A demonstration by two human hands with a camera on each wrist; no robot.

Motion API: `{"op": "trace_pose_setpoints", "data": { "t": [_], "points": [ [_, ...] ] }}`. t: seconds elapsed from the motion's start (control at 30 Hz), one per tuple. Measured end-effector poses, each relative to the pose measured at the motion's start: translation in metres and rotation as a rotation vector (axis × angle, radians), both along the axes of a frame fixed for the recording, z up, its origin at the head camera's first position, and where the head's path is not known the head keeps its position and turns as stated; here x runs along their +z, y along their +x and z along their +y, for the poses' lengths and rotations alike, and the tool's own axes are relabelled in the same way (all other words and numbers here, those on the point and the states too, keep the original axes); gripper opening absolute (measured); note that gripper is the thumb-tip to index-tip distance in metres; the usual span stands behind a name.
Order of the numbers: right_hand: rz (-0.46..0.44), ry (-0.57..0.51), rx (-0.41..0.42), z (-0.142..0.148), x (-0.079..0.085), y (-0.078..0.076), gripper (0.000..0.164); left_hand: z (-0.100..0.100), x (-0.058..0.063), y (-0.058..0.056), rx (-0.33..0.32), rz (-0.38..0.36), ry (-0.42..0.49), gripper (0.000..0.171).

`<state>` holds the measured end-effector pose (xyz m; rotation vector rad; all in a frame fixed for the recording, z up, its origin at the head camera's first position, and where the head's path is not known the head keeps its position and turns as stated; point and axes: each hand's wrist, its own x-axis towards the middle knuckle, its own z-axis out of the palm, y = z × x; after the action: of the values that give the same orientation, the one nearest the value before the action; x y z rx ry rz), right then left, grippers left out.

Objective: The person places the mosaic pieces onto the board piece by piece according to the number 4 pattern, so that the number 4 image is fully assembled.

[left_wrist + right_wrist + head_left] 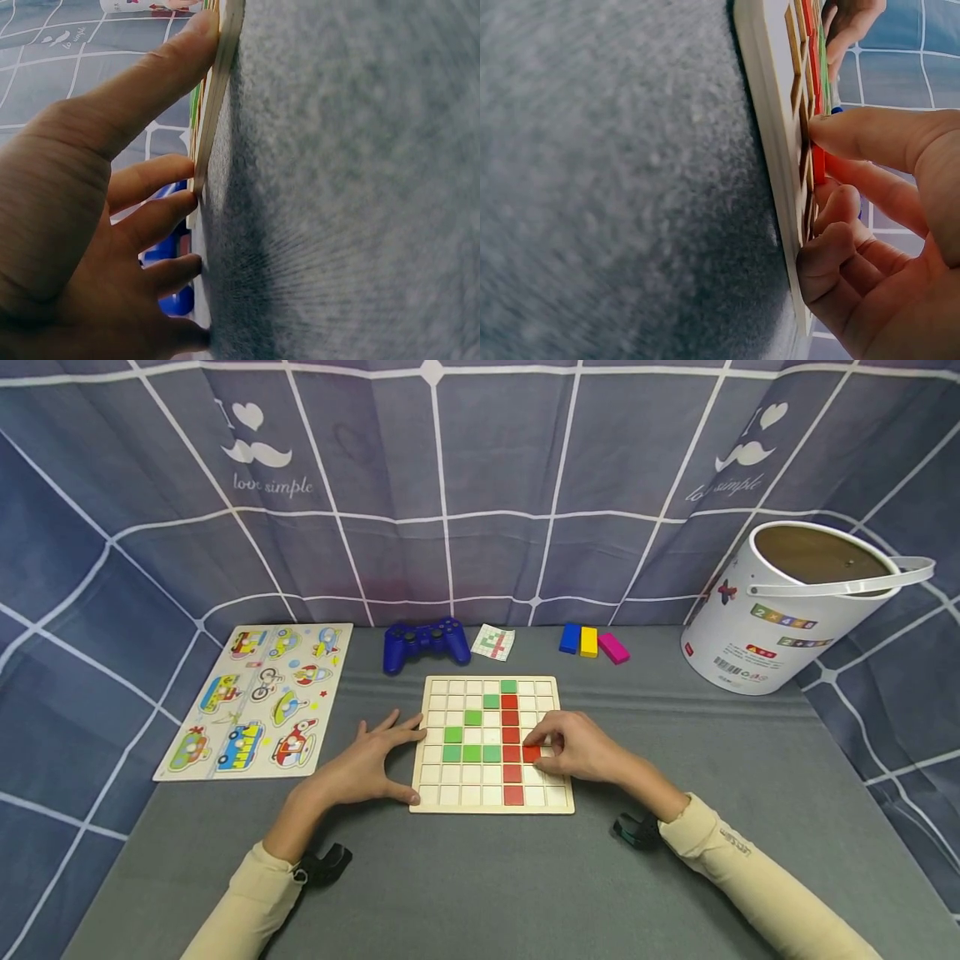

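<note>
A wooden grid board (491, 808) lies flat on the table with red tiles (513, 795) in one column and green tiles (472, 718) forming a slanted line and a row to the left. With thumb and fingers my right hand (585, 747) pinches a red square tile (531, 754), just right of the red column. In the right wrist view that tile (818, 163) shows at the board's surface beside the thumb. My left hand (360, 766) has its fingers spread, and its thumb and fingertips touch the board's left edge (217, 94).
Behind the board are a blue game controller (426, 643), a small pattern card (493, 642) and blue, yellow and magenta blocks (588, 642). A vehicle puzzle board (255, 702) lies at left. A white bucket (772, 635) with a handle stands at the back right.
</note>
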<state>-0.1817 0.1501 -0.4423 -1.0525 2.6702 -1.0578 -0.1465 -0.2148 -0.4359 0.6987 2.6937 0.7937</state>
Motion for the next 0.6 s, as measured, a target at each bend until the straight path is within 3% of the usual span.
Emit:
{"op": "trace_pose_setpoints", "data": {
  "t": [0.33,0.47,0.6],
  "points": [
    [-0.004,-0.032,-0.03,0.01,0.001,0.006,0.028,0.003,-0.001,-0.001,-0.015,0.006,0.006,0.098],
    [0.043,-0.074,-0.08,0.023,0.001,0.01,0.029,-0.001,0.003,0.0,-0.012,0.009,-0.006,0.095],
    [0.15,-0.006,-0.139,0.044,0.006,0.017,0.036,-0.006,0.012,0.004,0.026,0.058,-0.052,0.09]
  ]
}}
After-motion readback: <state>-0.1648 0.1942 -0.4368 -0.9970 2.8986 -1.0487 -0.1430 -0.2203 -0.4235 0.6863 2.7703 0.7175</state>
